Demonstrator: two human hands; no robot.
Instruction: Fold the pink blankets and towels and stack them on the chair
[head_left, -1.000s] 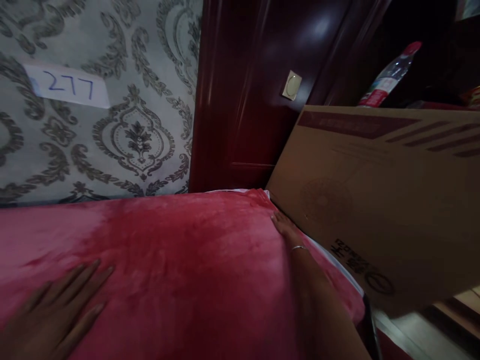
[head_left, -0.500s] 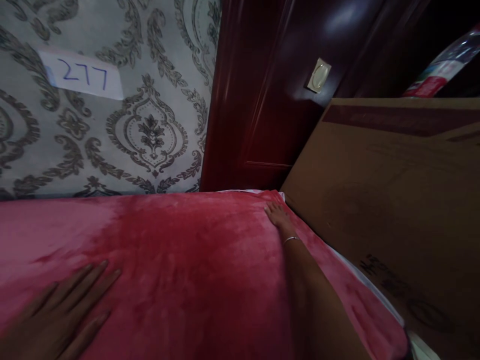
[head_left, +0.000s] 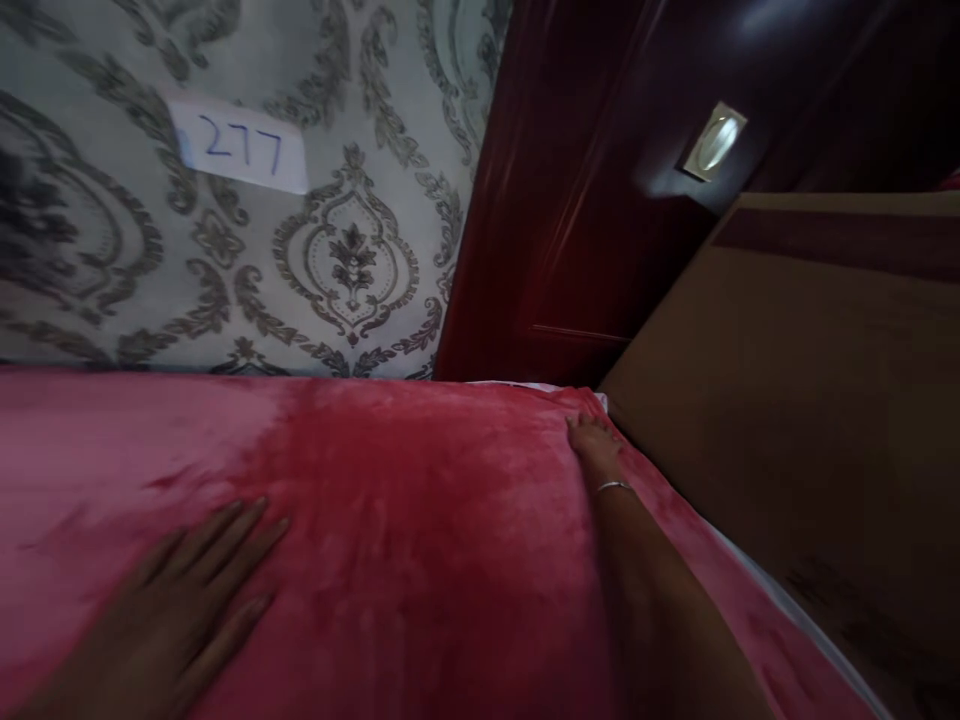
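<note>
Directly under both grips (head_left: 176, 605) (head_left: 595, 446), red-pink cloth (head_left: 420, 520).

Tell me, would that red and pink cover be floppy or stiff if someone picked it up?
The cover would probably flop, since it bunches softly just beyond the right hand. It likely wouldn't feel very slippery, because its surface looks plush.

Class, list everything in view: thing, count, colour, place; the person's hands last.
Wallpaper: one stretch, grey-patterned, upper left
Label: one, white, reading 277, on wallpaper
Panel: one, dark red, beside the wallpaper
Fitting: one, pale metallic, on the panel
Cardboard box: one, brown, right side
Unclear object: one, red, upper right edge
Cover: one, pink and red, foreground
Edging: one, white, cover's right side
Bracelet: one, silvery, right wrist
Left hand: one, on cover, lower left
Right hand: one, on cover, far right corner
</note>
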